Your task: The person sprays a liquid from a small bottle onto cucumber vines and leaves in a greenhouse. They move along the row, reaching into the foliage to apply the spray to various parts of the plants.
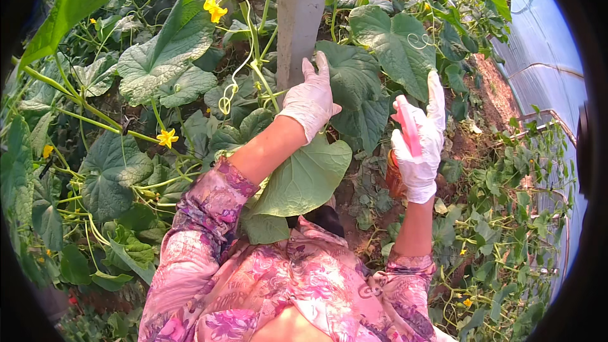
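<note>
My left hand, in a thin white glove, reaches up beside a concrete post. Its visible fingers are spread, with a dark green cucumber leaf just right of them; whether they touch the leaf is unclear. I see no object in that hand. Below the wrist hangs a broad pale green leaf. My right hand, also gloved, grips a small spray bottle with a pink head and a reddish-orange body. The index finger points upward, close to the tip of another large leaf.
Cucumber vines with a yellow flower and curling tendrils crowd the left. On the right, more low vines grow beside bare soil. A plastic greenhouse wall curves along the far right.
</note>
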### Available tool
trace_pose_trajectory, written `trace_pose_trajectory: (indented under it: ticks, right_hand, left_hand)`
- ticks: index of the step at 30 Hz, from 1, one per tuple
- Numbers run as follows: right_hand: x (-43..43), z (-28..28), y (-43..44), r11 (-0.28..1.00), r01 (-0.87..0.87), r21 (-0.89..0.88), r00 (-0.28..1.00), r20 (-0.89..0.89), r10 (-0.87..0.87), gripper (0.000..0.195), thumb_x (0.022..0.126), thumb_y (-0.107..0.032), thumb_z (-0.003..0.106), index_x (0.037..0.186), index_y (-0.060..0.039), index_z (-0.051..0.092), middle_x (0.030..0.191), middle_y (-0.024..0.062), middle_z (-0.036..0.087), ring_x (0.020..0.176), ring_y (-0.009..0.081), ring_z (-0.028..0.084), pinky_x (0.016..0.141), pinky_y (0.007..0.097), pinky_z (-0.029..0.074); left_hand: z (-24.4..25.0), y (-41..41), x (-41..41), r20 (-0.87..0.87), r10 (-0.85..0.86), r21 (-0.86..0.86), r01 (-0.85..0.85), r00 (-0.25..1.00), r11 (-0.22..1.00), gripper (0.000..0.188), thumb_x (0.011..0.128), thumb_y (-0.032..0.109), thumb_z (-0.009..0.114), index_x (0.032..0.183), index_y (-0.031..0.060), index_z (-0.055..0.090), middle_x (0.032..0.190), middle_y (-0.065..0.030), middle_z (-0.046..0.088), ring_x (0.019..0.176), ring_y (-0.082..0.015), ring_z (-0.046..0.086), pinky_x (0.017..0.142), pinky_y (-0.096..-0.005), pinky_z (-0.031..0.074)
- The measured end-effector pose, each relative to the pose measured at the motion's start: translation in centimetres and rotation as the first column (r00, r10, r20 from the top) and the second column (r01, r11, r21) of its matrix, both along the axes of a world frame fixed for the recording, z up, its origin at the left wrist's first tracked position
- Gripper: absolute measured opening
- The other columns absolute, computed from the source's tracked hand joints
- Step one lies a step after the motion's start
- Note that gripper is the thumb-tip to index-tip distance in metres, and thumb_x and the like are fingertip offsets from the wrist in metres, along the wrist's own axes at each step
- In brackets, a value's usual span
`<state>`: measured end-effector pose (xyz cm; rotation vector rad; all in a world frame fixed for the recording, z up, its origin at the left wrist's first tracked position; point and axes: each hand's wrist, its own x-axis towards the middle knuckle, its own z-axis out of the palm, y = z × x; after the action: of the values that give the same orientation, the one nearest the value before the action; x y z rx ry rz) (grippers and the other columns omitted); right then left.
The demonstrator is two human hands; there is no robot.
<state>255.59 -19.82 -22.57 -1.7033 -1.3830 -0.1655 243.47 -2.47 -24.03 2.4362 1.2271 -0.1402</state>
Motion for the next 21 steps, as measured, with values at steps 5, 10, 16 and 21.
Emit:
trace_pose_trajectory:
  ticks: [5, 10, 16, 21]
  right_hand:
    - [3.1, -1.4, 4.6, 0.978, 0.204, -0.034, 0.873, 0.459, -0.166, 0.040, 0.062, -0.013, 0.064, 0.102, -0.0155, 0.068, 0.151, 0.0086, 0.030, 0.139, 0.0328, 0.025, 0.106, 0.0556, 0.023]
    - [9.8, -1.8, 6.8, 0.942, 0.336, 0.030, 0.811, 0.500, -0.305, 0.037, 0.065, -0.014, 0.065, 0.103, -0.0129, 0.066, 0.126, 0.0090, 0.054, 0.113, 0.0303, 0.052, 0.094, 0.0485, 0.038]
    - [17.6, -5.8, 3.7, 0.975, 0.199, -0.096, 0.928, -0.301, -0.219, 0.048, 0.081, -0.016, 0.061, 0.128, -0.0123, 0.055, 0.101, 0.0013, 0.063, 0.068, 0.0104, 0.051, 0.059, 0.0259, 0.046]
    - [20.9, -7.6, 1.5, 0.974, 0.191, -0.122, 0.753, -0.618, -0.225, 0.051, 0.083, -0.009, 0.058, 0.134, -0.0126, 0.049, 0.118, 0.0010, 0.059, 0.067, 0.0025, 0.048, 0.050, 0.0152, 0.042]
  left_hand:
    - [-6.4, 3.9, 3.4, 0.328, -0.010, -0.068, 0.034, 0.945, 0.997, 0.114, 0.074, 0.041, 0.074, 0.147, 0.0067, -0.007, 0.144, -0.0323, 0.022, 0.116, -0.0421, 0.050, 0.097, -0.0382, 0.043]
    - [-10.3, 3.8, 3.7, 0.399, -0.112, -0.155, 0.187, 0.910, 0.970, 0.080, 0.087, 0.057, 0.051, 0.144, 0.0059, 0.027, 0.120, -0.0265, 0.056, 0.111, -0.0360, 0.055, 0.095, -0.0399, 0.042]
    - [-11.0, -0.4, 1.0, -0.396, -0.528, -0.212, 0.485, 0.751, 0.848, 0.049, 0.086, 0.057, 0.051, 0.107, 0.0144, 0.064, 0.078, -0.0067, 0.067, 0.083, -0.0256, 0.064, 0.080, -0.0410, 0.040]
    - [-14.4, -3.5, -3.0, -0.707, -0.422, -0.039, 0.565, 0.567, 0.824, 0.033, 0.076, 0.039, 0.070, 0.093, 0.0114, 0.061, 0.081, -0.0058, 0.065, 0.086, -0.0236, 0.062, 0.086, -0.0411, 0.038]
